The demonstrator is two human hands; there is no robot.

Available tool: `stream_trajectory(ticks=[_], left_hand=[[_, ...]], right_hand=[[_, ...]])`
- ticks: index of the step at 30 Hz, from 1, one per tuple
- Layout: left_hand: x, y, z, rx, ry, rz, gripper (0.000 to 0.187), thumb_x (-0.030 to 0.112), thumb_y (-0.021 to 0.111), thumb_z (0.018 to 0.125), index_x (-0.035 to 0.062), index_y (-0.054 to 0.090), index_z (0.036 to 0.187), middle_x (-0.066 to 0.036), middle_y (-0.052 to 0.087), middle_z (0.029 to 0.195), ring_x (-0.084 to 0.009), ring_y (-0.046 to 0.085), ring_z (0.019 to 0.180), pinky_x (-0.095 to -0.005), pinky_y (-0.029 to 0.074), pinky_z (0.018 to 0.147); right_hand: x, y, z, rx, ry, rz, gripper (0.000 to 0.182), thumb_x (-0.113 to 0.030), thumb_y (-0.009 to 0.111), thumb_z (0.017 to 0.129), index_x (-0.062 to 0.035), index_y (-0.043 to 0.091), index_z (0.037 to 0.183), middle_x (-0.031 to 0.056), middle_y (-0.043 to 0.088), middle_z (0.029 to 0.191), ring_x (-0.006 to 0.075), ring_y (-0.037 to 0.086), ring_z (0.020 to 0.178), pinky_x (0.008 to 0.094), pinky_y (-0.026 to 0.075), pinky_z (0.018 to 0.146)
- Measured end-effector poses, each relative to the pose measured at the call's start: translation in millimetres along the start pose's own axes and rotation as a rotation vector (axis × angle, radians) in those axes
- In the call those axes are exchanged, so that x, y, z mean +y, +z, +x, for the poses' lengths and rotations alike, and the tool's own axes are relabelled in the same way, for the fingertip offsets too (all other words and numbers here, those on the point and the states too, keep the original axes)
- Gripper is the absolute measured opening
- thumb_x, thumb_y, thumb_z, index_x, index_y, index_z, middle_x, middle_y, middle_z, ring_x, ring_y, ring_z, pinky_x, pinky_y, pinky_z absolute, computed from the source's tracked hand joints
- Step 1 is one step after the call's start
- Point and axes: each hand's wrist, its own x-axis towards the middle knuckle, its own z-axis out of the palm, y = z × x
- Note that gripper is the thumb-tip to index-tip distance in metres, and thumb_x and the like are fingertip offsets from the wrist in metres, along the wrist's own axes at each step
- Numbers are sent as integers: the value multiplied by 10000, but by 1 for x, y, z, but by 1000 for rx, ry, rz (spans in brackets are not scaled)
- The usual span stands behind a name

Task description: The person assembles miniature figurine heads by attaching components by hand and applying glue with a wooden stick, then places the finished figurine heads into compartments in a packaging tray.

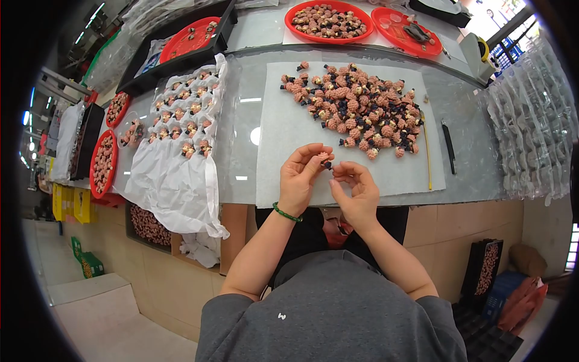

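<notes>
My left hand (298,181), with a green bead bracelet on the wrist, pinches a small figurine (324,158) with a bumpy pink top and a dark navy lower part. Just right of it, my right hand (359,196) has its fingers curled, thumb and forefinger a little apart, and nothing shows between them. Both hands are over the front part of a white paper sheet (283,133). Beyond them on the sheet lies a big loose heap of similar pink and navy figurines (356,102).
To the left, a tray lined with white tissue (169,175) holds rows of figurines. Red trays (329,39) of parts stand along the back and left. A yellow stick (427,151) and a black pen (449,148) lie at right, near stacked clear plastic trays (531,120).
</notes>
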Motion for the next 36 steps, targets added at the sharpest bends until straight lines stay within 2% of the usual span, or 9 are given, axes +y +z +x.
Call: stream_trajectory(ticks=[3, 6, 10, 15, 17, 22, 27, 30, 36], left_hand=[[0, -2, 1, 18, -21, -44, 224, 74, 432, 857, -15, 460, 1061, -112, 540, 1003, -190, 541, 917, -290, 438, 800], [0, -1, 0, 23, -48, -87, 237, 105, 417, 870, -10, 457, 1073, -102, 537, 994, -185, 543, 906, -285, 440, 783], [4, 3, 1, 14, -91, -84, 250, 124, 408, 877, -4, 457, 1086, -90, 530, 984, -168, 537, 890, -275, 438, 763], [4, 1, 1, 9, -124, -2, 259, 115, 443, 861, -13, 469, 1085, -75, 527, 990, -136, 515, 888, -256, 426, 769], [0, -3, 0, -75, -82, 186, 252, 110, 466, 850, -16, 493, 1067, -65, 525, 991, -116, 502, 884, -243, 418, 764], [0, 2, -1, -179, 22, 211, 226, 93, 512, 827, -6, 533, 1029, -39, 542, 943, -83, 513, 818, -207, 426, 719], [-1, 0, -1, -148, 34, 230, 222, 95, 507, 830, -7, 543, 1023, -41, 549, 932, -78, 509, 789, -197, 419, 689], [-4, -3, 0, -132, 49, 272, 234, 111, 494, 839, -13, 540, 1033, -55, 543, 983, -78, 495, 761, -196, 408, 675], [-5, -3, 1, -61, 22, 173, 227, 90, 470, 849, -15, 537, 1039, -51, 559, 944, -73, 481, 727, -193, 401, 644]], right_hand=[[-7, -5, 0, -43, -167, -327, 372, 73, 589, 682, 13, 466, 1027, 98, 525, 933, 158, 525, 836, 261, 432, 733], [-25, -18, 20, 154, -384, -866, 359, 36, 606, 653, -3, 498, 993, 103, 525, 908, 214, 520, 827, 293, 424, 688], [-19, -37, 33, 214, -235, -1100, 297, -1, 604, 647, -16, 525, 934, 116, 526, 887, 282, 481, 878, 358, 389, 773], [-19, -31, 25, 157, -332, -1079, 267, -44, 627, 660, -9, 536, 909, 128, 516, 902, 257, 507, 833, 327, 415, 724], [-20, -19, 20, 60, -213, -732, 230, -60, 625, 693, -2, 540, 898, 123, 517, 907, 218, 525, 799, 300, 434, 692], [-10, 3, 15, 13, 42, -69, 151, -66, 579, 769, 9, 546, 896, 89, 532, 856, 141, 546, 763, 248, 464, 659], [2, 1, 19, -1, 35, 102, 129, -21, 527, 796, 20, 541, 918, 71, 545, 858, 137, 555, 779, 244, 473, 684], [-10, -2, 19, -1, 284, 266, 147, -2, 526, 790, 44, 532, 929, 97, 551, 898, 151, 570, 765, 240, 477, 668], [-4, -11, 21, -98, 341, 247, 147, 5, 516, 790, 63, 527, 926, 120, 565, 890, 147, 575, 739, 239, 480, 651]])
